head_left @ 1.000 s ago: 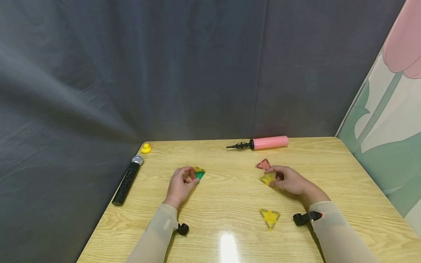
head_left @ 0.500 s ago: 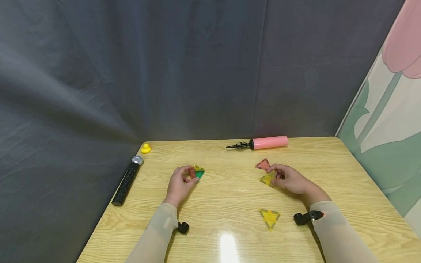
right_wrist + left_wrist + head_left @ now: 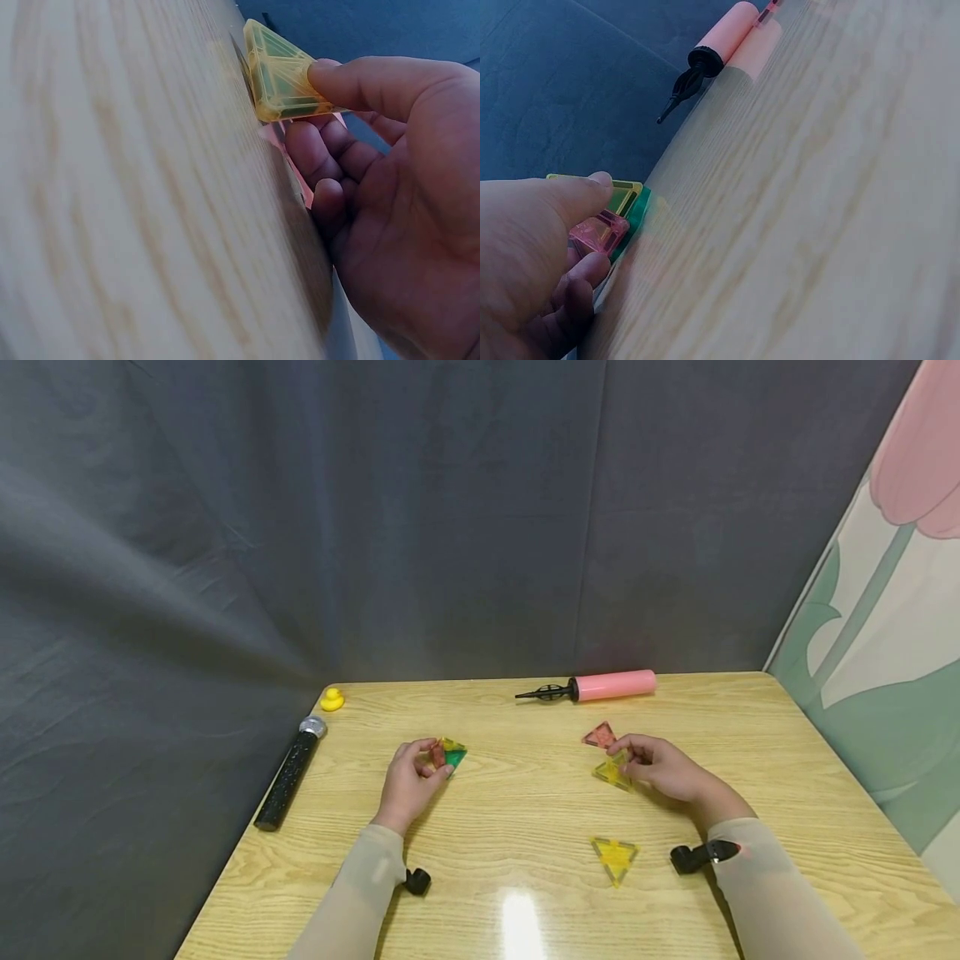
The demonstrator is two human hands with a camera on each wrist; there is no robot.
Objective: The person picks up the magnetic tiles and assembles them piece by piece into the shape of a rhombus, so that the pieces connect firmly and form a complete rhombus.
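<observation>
At the left of the table, my left hand (image 3: pixel 408 785) holds a small cluster of translucent triangular tiles between thumb and fingers. A green tile (image 3: pixel 636 221) lies lowest, against the wood, with a red tile (image 3: pixel 600 231) and a yellow tile (image 3: pixel 626 196) standing tilted above it. My right hand (image 3: pixel 667 768) pinches another yellow triangular tile (image 3: pixel 281 75), tilted just over the tabletop. Just beyond that hand lies a flat red triangular tile (image 3: pixel 600 735). A loose yellow triangular tile (image 3: pixel 616 858) lies nearer the person. Fingers hide parts of the held tiles.
A pink hand pump (image 3: pixel 615 686) with a black nozzle lies at the table's back edge. On the left edge are a black microphone (image 3: pixel 288 777) and a yellow rubber duck (image 3: pixel 332 699). A dark curtain (image 3: pixel 465 527) hangs behind the wooden table (image 3: pixel 517 827).
My right fingers have shifted slightly on the yellow tile, which now shows a little more. My left hand and its cluster have stayed nearly still.
</observation>
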